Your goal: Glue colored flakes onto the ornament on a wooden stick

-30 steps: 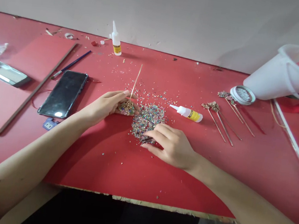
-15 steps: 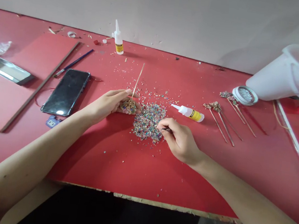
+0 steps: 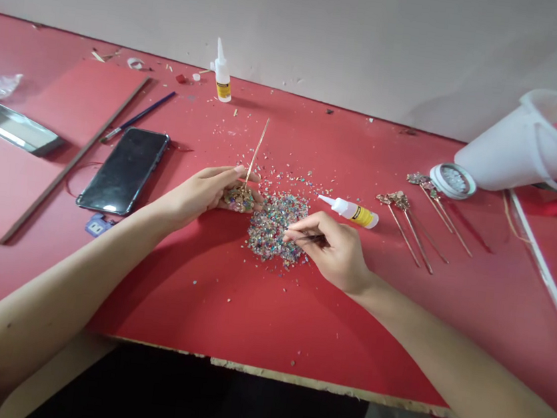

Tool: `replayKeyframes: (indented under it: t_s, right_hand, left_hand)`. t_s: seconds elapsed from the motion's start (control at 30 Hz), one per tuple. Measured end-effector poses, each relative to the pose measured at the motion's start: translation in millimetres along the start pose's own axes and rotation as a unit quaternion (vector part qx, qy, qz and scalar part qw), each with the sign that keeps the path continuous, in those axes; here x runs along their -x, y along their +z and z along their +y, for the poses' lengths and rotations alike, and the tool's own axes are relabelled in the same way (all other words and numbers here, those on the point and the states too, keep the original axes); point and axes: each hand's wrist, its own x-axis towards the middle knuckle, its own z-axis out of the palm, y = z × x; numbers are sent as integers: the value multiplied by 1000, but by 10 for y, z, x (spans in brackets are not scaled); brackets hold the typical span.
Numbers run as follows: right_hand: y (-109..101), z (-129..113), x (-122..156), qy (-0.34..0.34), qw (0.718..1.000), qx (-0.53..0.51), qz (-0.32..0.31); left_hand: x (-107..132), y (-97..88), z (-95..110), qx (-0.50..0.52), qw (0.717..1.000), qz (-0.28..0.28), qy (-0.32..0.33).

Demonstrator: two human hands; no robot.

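Observation:
My left hand (image 3: 210,191) is closed on a gold hairpin (image 3: 239,198), its head set with coloured chips and its long stem pointing up and away. Just right of it, a pile of small multicoloured stone chips (image 3: 274,225) lies on the red table (image 3: 186,312). Over the pile's right side, my right hand (image 3: 331,248) pinches dark, thin tweezers (image 3: 312,238); their tips are too small to make out. A glue bottle (image 3: 356,213) with a yellow label lies on its side beyond my right hand.
Several finished-looking hairpins (image 3: 406,210) lie at the right, near a small round tub (image 3: 453,180) and a tipped white bucket (image 3: 506,154). A second glue bottle (image 3: 222,78) stands at the back. Left are a phone (image 3: 124,171), a paintbrush (image 3: 138,117) and a glass-topped box (image 3: 16,129).
My right hand has shifted slightly left over the chips with the tweezers. The left hand and its hairpin stay nearly where they were.

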Motion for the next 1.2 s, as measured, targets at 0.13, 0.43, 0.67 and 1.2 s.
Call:
replayKeyframes:
  t_s: [0.13,0.43,0.67,1.2]
  right_hand:
    - [-34,-2,-14,-9,1000,14,16]
    - [-44,-16,-32,28,1000,-3,11]
    - [-82,-14,-39,30,999,-19,-3]
    - [-56,-5,-47,42,999,-13,20]
  left_hand:
    - [-3,-10,-7,6,1000,-3,-1]
    - [14,21,26,-6,1000,7,-12]
    - [3,14,10,0,1000,5,-14]
    - [1,17,16,-14,1000,11,-4]
